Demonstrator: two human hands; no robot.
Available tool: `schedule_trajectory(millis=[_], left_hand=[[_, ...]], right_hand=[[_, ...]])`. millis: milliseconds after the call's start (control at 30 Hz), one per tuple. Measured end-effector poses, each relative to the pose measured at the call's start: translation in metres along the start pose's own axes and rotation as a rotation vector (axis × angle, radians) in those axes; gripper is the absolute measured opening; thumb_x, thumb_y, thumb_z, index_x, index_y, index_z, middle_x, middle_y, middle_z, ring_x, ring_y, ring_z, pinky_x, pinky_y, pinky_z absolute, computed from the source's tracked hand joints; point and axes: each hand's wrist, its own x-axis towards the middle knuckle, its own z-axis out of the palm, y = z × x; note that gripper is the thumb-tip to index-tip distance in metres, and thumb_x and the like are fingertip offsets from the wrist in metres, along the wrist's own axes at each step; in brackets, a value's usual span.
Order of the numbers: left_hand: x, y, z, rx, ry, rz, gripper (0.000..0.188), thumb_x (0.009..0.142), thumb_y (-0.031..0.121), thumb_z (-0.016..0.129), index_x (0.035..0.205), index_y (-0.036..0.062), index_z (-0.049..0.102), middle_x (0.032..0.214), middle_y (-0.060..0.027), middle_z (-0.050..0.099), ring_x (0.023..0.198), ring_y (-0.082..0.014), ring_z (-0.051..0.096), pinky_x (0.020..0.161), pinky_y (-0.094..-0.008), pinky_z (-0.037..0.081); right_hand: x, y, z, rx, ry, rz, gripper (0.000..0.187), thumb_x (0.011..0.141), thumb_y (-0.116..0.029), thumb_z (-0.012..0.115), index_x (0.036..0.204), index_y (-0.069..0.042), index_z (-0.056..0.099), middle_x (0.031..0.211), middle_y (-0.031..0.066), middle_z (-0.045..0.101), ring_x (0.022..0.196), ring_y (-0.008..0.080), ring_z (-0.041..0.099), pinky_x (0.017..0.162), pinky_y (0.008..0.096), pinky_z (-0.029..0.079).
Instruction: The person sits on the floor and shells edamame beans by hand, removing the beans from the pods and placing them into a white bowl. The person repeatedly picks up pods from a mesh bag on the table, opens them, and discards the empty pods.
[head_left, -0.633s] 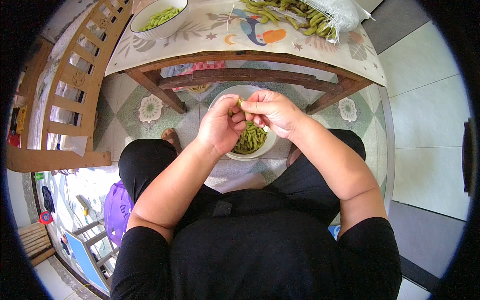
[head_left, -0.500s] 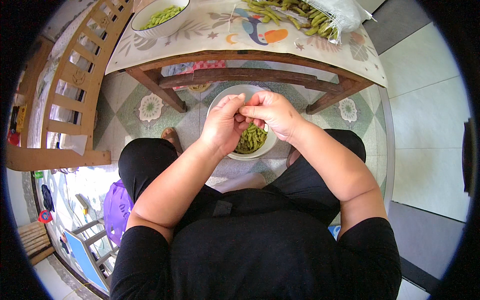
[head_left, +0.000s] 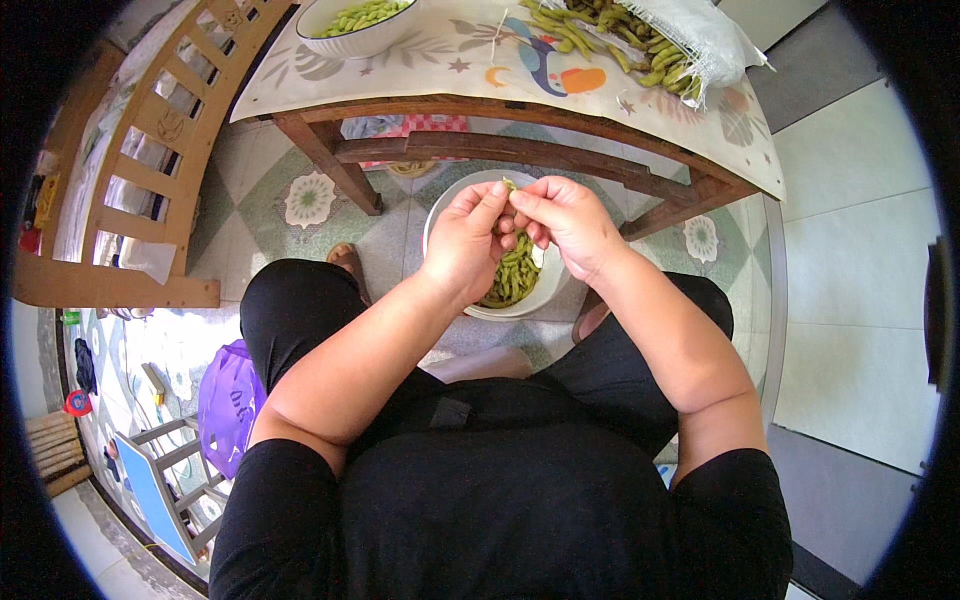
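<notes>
Between the fingertips of both hands is a small green bean pod (head_left: 509,186), mostly covered by the fingers. My left hand (head_left: 466,238) pinches it from one side, its thumb pointing up. From the other side my right hand (head_left: 570,225) presses thumb and forefinger on it. Directly below the hands, a pale round basin (head_left: 548,290) on the floor holds a heap of green pods (head_left: 514,277); the hands hide part of it. On the table, a white bowl (head_left: 352,42) contains shelled green beans (head_left: 362,17).
Ahead stands a wooden table (head_left: 440,104) with a patterned cover. More bean pods (head_left: 660,55) spill from a white woven sack (head_left: 700,35) at its right. A wooden rail (head_left: 130,290) lies to the left, with a purple bag (head_left: 228,405) and a small blue-backed chair (head_left: 155,500) nearer.
The fingertips have drawn slightly apart, and the pod now shows above them. The whole view has shifted a little, with the table and its bowl appearing farther right.
</notes>
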Motion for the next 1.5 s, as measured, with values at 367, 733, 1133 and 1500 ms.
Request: schedule_trajectory(millis=[367,733,1133,1500], left_hand=[[-0.002,0.006,0.003,0.093,0.114,0.048,0.01,0.079,0.011,0.059,0.088,0.0056,0.057,0.074,0.0014,0.055,0.059,-0.0057,0.045,0.054,-0.0186,0.037],[-0.007,0.019,0.008,0.091,0.014,-0.123,0.009,0.083,0.017,0.055,0.081,0.0088,0.057,0.066,0.0018,0.053,0.049,-0.0035,0.043,0.04,-0.0143,0.027],[-0.006,0.015,0.011,0.103,0.093,0.021,0.009,0.083,0.015,0.052,0.076,0.0098,0.053,0.063,0.0007,0.051,0.048,-0.0042,0.042,0.039,-0.0152,0.026],[-0.005,0.026,0.004,-0.186,0.16,-0.333,0.01,0.078,0.014,0.05,0.071,0.0106,0.046,0.057,0.002,0.043,0.042,-0.0045,0.035,0.033,-0.0158,0.021]], right_hand=[[0.003,0.0,-0.012,0.292,-0.12,0.167,0.017,0.079,-0.022,0.061,0.077,-0.007,0.053,0.066,0.0011,0.056,0.049,0.0062,0.048,0.042,0.0182,0.039],[-0.002,-0.005,-0.012,0.254,-0.345,0.208,0.024,0.083,-0.026,0.054,0.078,-0.003,0.055,0.061,0.0045,0.055,0.045,0.0109,0.048,0.04,0.019,0.037],[-0.006,-0.006,0.0,-0.017,-0.271,0.111,0.03,0.088,-0.028,0.045,0.081,-0.001,0.056,0.062,0.0039,0.053,0.048,0.0083,0.046,0.043,0.0177,0.036],[-0.008,-0.003,0.006,-0.27,-0.228,-0.028,0.025,0.086,-0.024,0.05,0.075,-0.003,0.056,0.058,0.0007,0.051,0.049,0.0062,0.044,0.045,0.0168,0.034]])
